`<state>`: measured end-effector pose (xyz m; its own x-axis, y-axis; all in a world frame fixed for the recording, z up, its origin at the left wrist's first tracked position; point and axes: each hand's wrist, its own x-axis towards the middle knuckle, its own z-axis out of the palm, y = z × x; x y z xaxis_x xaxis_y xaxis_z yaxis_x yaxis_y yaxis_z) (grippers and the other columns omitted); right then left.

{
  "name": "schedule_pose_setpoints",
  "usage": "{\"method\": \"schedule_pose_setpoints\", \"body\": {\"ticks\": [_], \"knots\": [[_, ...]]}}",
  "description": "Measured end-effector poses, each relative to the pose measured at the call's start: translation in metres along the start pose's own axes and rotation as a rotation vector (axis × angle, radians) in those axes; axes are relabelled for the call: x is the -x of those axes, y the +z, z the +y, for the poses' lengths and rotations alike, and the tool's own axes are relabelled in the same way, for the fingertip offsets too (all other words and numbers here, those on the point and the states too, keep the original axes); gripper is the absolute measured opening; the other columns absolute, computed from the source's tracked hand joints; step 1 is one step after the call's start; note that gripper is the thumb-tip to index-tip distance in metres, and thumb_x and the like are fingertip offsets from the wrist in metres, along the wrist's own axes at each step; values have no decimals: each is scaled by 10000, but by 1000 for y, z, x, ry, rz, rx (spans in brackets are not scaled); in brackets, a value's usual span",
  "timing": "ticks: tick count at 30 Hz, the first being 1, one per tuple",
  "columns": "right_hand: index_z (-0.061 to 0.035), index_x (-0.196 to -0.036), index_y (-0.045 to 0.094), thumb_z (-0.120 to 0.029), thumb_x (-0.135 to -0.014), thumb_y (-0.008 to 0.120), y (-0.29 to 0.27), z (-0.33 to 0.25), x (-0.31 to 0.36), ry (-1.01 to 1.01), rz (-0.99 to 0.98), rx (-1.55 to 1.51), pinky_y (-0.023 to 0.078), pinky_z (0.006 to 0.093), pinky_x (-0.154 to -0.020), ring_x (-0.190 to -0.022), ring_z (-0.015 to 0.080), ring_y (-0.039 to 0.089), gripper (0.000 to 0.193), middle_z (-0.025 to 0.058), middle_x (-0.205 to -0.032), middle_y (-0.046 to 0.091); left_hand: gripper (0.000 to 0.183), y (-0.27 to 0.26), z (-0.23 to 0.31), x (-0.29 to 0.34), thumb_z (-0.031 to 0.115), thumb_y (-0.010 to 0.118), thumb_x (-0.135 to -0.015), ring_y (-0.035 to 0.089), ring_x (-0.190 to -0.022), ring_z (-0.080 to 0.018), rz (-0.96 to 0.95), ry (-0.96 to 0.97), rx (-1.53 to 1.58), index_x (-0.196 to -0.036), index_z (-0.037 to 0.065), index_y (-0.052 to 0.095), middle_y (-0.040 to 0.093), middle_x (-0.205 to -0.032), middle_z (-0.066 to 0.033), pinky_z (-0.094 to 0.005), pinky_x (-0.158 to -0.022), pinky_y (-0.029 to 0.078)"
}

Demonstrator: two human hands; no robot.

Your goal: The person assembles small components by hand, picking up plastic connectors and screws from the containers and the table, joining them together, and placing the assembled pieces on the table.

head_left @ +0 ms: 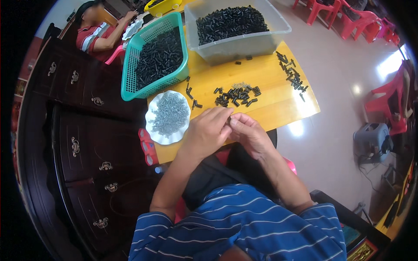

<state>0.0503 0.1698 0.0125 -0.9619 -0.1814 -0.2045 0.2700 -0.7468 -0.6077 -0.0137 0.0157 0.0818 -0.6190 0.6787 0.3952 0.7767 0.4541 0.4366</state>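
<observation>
My left hand [208,131] and my right hand [251,134] meet at the near edge of the yellow table [204,69], fingertips pinched together. A small dark piece [229,120] shows between them, mostly hidden by the fingers. Just beyond lies a loose pile of short black cylinders [235,96], with a few thin brass-coloured pins [240,85] at its far side. Left of my left hand, a white scalloped plate [150,116] holds many small clear or silvery pieces [170,114]. Along the table's right side lies a scattered row of black pieces with thin ends [292,75].
A green basket [127,80] and a translucent tub [237,45], both filled with black pieces, stand farther back. Dark wooden drawers [82,143] line the left. Another person [102,37] works at the far left, near a yellow container [162,8]. Red plastic chairs [389,100] stand at right.
</observation>
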Motion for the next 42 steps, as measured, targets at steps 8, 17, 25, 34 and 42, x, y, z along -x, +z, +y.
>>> {"method": "schedule_pose_setpoints", "body": {"ticks": [8, 17, 25, 34, 42], "knots": [[-116, -1068, 679, -338, -991, 651, -8, 4, -1, 2, 38, -82, 481, 322, -873, -962, 106, 641, 236, -10, -1019, 694, 266, 7, -5, 0, 102, 726, -808, 678, -855, -320, 25, 11, 36, -1054, 51, 641, 684, -925, -121, -415, -707, 546], [-76, -1145, 681, -306, -1006, 630, -8, 1, 1, 9, 44, -59, 492, 285, -866, -915, 99, 644, 273, 3, -1017, 702, 197, 14, -9, 3, 129, 739, -823, 680, -759, -322, 103, 62, 27, -982, 71, 639, 690, -827, -107, -410, -645, 539], [-73, -1108, 671, -261, -1010, 618, -5, 2, 0, -8, 3, 13, 501, 272, -825, -902, 98, 639, 218, 0, -970, 684, 287, 5, -4, 4, 120, 752, -811, 707, -828, -315, -15, 10, -3, -1081, 60, 676, 722, -934, -132, -389, -708, 562], [-66, -986, 665, -237, -1014, 624, 0, -2, 5, -3, 15, 183, 437, 208, -737, -760, 53, 539, 178, -34, -860, 633, 260, -19, -8, 8, 140, 755, -828, 698, -836, -328, -69, -8, 239, -1063, 39, 708, 708, -962, -139, -395, -717, 557], [-58, -1063, 625, -233, -1019, 622, 9, -3, 5, -94, 64, 425, 460, 229, -795, -887, 72, 582, 181, 0, -982, 637, 83, -35, -30, 27, 89, 621, -832, 689, -790, -359, -668, -156, 75, -853, 68, 699, 692, -766, -150, -444, -703, 545]]}}
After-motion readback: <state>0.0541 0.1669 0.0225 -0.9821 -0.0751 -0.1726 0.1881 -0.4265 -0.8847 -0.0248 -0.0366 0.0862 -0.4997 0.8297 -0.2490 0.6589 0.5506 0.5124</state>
